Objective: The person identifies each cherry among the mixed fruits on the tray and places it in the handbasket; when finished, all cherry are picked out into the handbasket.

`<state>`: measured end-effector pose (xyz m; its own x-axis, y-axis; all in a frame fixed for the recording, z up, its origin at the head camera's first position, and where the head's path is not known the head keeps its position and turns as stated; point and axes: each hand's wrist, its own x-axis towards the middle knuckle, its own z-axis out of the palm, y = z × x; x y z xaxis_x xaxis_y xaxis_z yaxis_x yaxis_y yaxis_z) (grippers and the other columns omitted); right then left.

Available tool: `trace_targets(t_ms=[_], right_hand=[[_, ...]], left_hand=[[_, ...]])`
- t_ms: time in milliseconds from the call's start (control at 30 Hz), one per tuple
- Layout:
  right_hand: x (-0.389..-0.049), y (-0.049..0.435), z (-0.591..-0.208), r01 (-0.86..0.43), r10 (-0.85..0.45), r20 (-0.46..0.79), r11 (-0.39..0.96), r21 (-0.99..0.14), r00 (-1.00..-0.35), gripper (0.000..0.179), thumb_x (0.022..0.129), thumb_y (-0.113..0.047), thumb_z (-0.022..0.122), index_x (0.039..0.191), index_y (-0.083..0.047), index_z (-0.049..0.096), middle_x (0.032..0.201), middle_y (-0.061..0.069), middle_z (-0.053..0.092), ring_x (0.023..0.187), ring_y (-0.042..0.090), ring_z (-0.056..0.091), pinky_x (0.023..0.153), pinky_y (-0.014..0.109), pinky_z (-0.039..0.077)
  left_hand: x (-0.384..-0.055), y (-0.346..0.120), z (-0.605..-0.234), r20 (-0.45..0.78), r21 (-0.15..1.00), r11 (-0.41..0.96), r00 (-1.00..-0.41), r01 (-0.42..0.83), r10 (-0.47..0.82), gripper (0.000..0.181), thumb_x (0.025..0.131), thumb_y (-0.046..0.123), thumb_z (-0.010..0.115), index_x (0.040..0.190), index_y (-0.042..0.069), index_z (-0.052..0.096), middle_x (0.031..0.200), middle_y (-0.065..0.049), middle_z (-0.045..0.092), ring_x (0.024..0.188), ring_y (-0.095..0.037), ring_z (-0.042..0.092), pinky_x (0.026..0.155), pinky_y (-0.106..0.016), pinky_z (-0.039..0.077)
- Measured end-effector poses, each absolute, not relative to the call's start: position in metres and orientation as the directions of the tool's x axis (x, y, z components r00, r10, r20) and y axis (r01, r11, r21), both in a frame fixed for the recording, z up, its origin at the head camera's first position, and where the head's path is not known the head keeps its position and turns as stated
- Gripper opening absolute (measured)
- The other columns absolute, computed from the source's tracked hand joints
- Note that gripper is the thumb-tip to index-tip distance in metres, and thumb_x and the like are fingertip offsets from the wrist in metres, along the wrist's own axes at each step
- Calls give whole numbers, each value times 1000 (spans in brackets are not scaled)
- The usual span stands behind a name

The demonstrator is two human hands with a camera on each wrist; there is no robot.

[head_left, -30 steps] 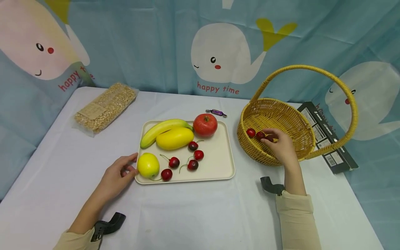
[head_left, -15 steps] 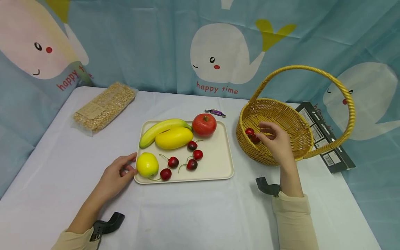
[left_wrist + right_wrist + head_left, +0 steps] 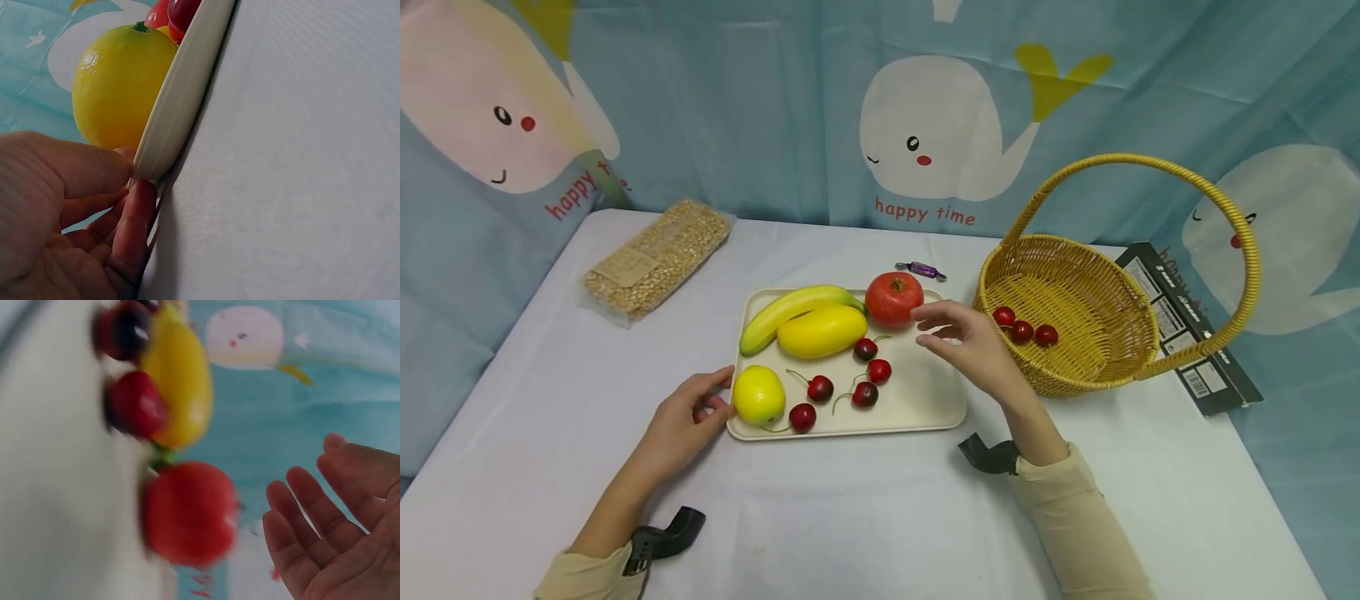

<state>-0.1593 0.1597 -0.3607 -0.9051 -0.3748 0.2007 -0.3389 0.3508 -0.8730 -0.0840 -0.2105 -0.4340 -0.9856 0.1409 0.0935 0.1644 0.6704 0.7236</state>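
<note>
In the head view, my left hand [image 3: 688,421] pinches the left rim of a cream tray [image 3: 936,408]; the left wrist view shows thumb and finger at the tray's corner [image 3: 165,147], beside a yellow lemon [image 3: 758,395]. My right hand [image 3: 973,346] hovers over the tray's right side, holding nothing, its fingers loosely bent near a red tomato [image 3: 894,300]. Also on the tray lie a banana [image 3: 786,312], a yellow mango-like fruit [image 3: 822,332] and several dark red cherries [image 3: 865,395] with stems. Three cherries [image 3: 1022,332] lie inside a yellow wicker basket [image 3: 1078,275].
The basket's tall arched handle [image 3: 1123,158] rises at the right. Behind it leans a black box [image 3: 1195,333]. A purple-wrapped candy [image 3: 921,270] lies behind the tray, and a bag of grains [image 3: 658,258] at the back left. A blue whale-print curtain [image 3: 775,125] backs the table.
My right hand has let go of a cherry in the basket and moved left, out over the tray. The left hand stays at the tray's rim.
</note>
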Motion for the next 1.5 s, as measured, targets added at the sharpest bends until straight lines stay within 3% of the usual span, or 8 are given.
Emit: trace_targets(t_ms=[333, 533, 833, 1200, 1500], right_hand=[[-168, 131, -403, -172, -452, -31, 402, -899, -892, 25, 83, -6, 67, 108, -3, 65, 105, 12, 64, 93, 20, 60, 80, 34, 50], [-165, 125, -407, -211, -473, -21, 431, -877, -881, 27, 80, -4, 70, 107, -4, 66, 105, 9, 65, 93, 23, 60, 80, 35, 50], [-162, 119, -409, -256, -484, -64, 566, -784, -873, 30, 77, -7, 73, 107, -11, 67, 104, 1, 63, 89, 16, 56, 79, 30, 48], [-157, 117, -409, -322, -528, -51, 589, -742, -848, 33, 77, -5, 72, 109, -13, 67, 106, -1, 63, 84, 16, 49, 74, 28, 43], [-160, 124, -407, -286, -502, -54, 574, -767, -863, 30, 79, -6, 72, 107, -12, 66, 96, -4, 64, 84, 15, 56, 76, 28, 48]], left_hand=[[-85, -210, -436, 91, 729, 665, -986, 164, 143, 51, 82, 1, 66, 129, -4, 49, 109, -14, 55, 73, -9, 47, 58, -18, 39], [-83, -210, -434, 97, 723, 670, -985, 169, 144, 51, 82, 1, 65, 130, -4, 48, 110, -14, 55, 74, -9, 46, 59, -18, 39], [-84, -210, -434, 96, 725, 668, -985, 166, 140, 50, 83, 2, 65, 130, -4, 49, 109, -14, 55, 73, -10, 45, 59, -18, 38], [-84, -211, -433, 82, 727, 668, -987, 156, 140, 51, 83, 3, 65, 130, -4, 48, 109, -14, 55, 73, -11, 45, 59, -18, 38], [-84, -210, -434, 78, 728, 669, -988, 150, 136, 51, 83, 4, 65, 130, -3, 48, 109, -14, 55, 74, -11, 45, 59, -18, 38]])
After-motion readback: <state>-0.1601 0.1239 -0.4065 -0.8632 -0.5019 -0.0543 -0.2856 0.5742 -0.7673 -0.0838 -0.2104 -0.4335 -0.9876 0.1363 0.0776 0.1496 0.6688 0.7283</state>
